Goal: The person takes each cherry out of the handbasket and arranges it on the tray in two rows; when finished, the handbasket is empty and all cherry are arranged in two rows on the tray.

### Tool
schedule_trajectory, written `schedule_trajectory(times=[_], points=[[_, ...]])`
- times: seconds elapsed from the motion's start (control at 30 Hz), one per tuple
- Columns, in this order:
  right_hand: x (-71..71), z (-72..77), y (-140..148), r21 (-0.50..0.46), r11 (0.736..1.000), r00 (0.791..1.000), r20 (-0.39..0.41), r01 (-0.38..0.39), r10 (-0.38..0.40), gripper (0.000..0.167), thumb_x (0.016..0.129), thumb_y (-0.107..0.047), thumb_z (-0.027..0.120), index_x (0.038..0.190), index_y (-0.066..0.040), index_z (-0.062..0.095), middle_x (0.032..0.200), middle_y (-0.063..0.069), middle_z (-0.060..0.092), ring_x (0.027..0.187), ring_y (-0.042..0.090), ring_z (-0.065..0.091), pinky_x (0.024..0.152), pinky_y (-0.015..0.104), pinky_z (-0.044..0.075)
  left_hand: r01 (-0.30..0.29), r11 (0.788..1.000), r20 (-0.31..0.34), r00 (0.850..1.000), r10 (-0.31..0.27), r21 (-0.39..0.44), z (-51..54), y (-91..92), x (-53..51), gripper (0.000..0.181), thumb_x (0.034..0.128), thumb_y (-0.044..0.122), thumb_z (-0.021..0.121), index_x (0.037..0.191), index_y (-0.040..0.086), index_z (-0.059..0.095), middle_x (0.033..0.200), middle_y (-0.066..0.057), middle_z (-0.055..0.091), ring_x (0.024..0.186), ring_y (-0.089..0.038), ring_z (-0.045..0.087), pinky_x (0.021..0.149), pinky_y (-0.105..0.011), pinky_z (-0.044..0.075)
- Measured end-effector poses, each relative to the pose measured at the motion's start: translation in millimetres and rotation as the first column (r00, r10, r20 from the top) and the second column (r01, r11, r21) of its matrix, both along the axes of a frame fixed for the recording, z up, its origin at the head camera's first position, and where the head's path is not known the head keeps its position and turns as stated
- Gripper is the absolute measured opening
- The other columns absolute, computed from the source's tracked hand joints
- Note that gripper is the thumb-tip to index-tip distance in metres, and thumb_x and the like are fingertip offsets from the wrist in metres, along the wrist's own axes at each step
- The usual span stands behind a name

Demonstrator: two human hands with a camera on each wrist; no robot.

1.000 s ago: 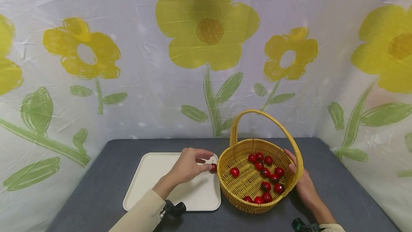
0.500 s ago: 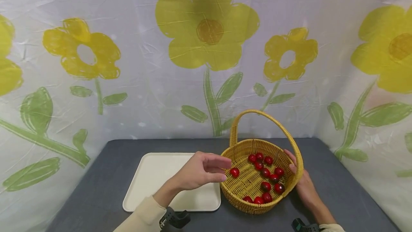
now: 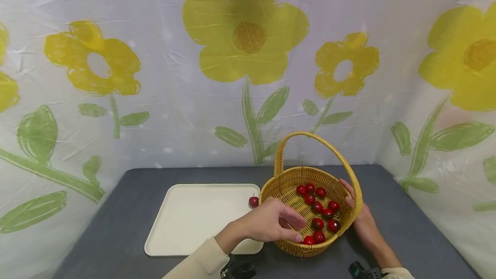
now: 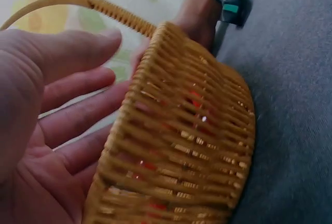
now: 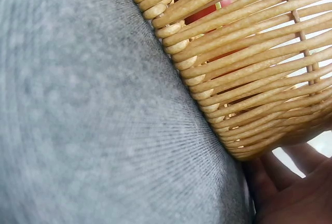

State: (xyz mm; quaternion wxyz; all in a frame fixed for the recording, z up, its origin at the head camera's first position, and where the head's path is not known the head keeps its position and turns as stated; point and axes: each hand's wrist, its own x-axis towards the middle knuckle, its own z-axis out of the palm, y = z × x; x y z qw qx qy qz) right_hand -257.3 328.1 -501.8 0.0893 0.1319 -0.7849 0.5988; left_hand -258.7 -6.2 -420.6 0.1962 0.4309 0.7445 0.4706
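A yellow wicker basket [image 3: 271, 192] with a tall handle holds several dark red cherries [image 3: 317, 207]. My left hand [image 3: 273, 223] hovers over its near left rim, thumb and fingers apart with no object seen between them; it hides part of the basket's inside. In the left wrist view, the fingers [image 4: 83, 115] extend past the woven wall. My right hand [image 3: 364, 221] grips the basket's right side, thumb near the rim; the right wrist view shows it partly behind the wickerwork. One cherry [image 3: 253, 202] with a stem lies at the right edge of a cream tray [image 3: 193, 218].
The tray lies left of the basket on a dark grey tabletop [image 3: 128, 210]. A flower-printed curtain [image 3: 174, 119] hangs behind and along both sides. The basket's handle [image 3: 321, 137] arches above its opening.
My left hand let go of the cherry at the tray's right edge and moved right, over the basket. The right hand and basket have stayed in place. The head view has shifted slightly.
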Motion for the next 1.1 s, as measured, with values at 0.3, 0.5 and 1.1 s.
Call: schedule_trajectory(times=[0.3,0.5,1.1], points=[[0.4,0.7,-1.6,0.008,1.0,1.0,0.024,0.005,-0.005,0.054,0.122,-0.024,0.033,0.175,-0.017,0.028,0.161,0.005,0.053,0.137,-0.004,0.058,0.1,0.015,0.053,-0.21,0.946,-0.343,0.932,0.117,-0.248,0.9,33.3,3.8,0.013,0.0947,0.025,0.086,0.104,0.016,0.089,0.089,0.016,0.082,0.082,0.014,0.066,0.103,-0.016,0.046],[0.0,1.3,-1.9,0.011,1.0,0.999,0.036,0.012,-0.013,0.055,0.122,-0.025,0.032,0.175,-0.015,0.027,0.165,0.016,0.048,0.137,-0.005,0.056,0.101,0.014,0.052,-0.284,0.902,-0.395,0.907,0.143,-0.325,-1.3,48.2,6.2,0.009,0.0868,0.025,0.092,0.08,0.021,0.088,0.069,0.019,0.073,0.076,0.004,0.06,0.091,-0.02,0.047],[0.1,0.0,-1.1,0.015,1.0,1.0,0.016,0.011,-0.011,0.053,0.122,-0.025,0.032,0.175,-0.016,0.028,0.162,0.01,0.05,0.138,-0.006,0.056,0.101,0.012,0.051,-0.238,0.885,-0.37,0.925,0.081,-0.401,-4.9,70.9,3.7,0.005,0.0874,0.02,0.092,0.087,0.023,0.089,0.082,0.016,0.079,0.078,0.005,0.062,0.076,-0.013,0.048]])
